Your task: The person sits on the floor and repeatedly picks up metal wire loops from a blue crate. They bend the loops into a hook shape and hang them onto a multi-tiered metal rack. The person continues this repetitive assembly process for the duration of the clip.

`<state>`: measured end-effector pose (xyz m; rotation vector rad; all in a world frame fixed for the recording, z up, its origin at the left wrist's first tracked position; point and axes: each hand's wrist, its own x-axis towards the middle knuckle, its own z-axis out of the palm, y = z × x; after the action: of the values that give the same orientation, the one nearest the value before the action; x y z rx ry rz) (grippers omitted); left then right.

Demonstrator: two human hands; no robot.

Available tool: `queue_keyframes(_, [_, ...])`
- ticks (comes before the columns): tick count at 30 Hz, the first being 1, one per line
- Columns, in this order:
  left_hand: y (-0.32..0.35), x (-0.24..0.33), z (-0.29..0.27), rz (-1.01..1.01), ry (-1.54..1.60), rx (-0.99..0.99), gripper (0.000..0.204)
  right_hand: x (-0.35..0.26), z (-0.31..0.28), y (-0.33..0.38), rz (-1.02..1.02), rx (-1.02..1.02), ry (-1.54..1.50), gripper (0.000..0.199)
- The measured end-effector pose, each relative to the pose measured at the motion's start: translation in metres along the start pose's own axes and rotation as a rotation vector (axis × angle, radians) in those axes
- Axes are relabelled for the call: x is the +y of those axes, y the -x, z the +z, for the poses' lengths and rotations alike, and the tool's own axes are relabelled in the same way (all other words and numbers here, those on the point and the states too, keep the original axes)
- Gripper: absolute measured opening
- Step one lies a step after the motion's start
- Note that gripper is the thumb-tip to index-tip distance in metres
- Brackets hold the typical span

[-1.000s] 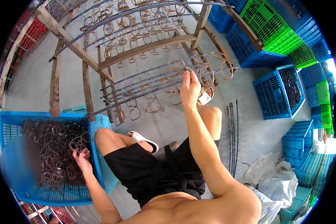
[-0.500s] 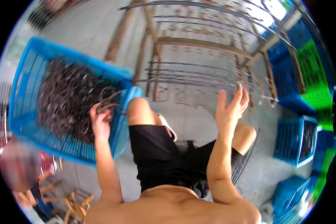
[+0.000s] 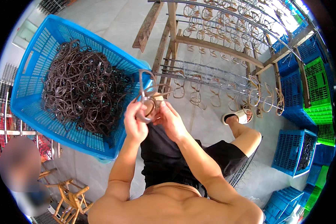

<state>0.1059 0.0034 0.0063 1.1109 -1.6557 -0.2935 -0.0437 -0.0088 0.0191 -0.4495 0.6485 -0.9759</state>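
In front of my lap, my left hand is closed on a few brown-grey eyeglass frames without lenses, held beside the basket's right rim. My right hand meets it from the other side, its fingers pinching the same bunch. The fingers partly cover the frames, so I cannot tell exactly how many there are. To the left, a blue plastic basket holds a tangled heap of similar dark frames. Ahead and to the right, lighter frames hang from metal rods.
A wooden rack carries rows of rods with hanging frames. Blue and green crates are stacked at the right, with a smaller blue crate on the floor. A wooden stool stands at lower left, near a person.
My left hand has come out of the basket with eyeglass frames. My right hand has moved left from near the rods to meet it. The view has shifted, and my right leg has swung outward.
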Motion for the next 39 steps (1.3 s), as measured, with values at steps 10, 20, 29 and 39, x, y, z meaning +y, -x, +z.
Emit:
queue_keyframes(10, [-0.014,0.007,0.009,0.513,-0.511,-0.151,0.042,-0.035,-0.015,0.023,0.123,0.086,-0.509,0.018])
queue_keyframes(20, [-0.018,0.039,0.024,0.501,-0.608,-0.265,0.033,-0.016,-0.015,0.012,-0.132,0.42,-0.632,0.022])
queue_keyframes(29, [-0.014,0.043,0.035,0.322,-0.47,-0.432,0.038,-0.023,-0.019,0.028,-0.244,0.305,-0.381,0.02])
queue_keyframes(39, [-0.033,0.048,0.018,0.413,-0.693,-0.63,0.037,-0.016,-0.018,0.008,-0.228,0.529,-0.338,0.02])
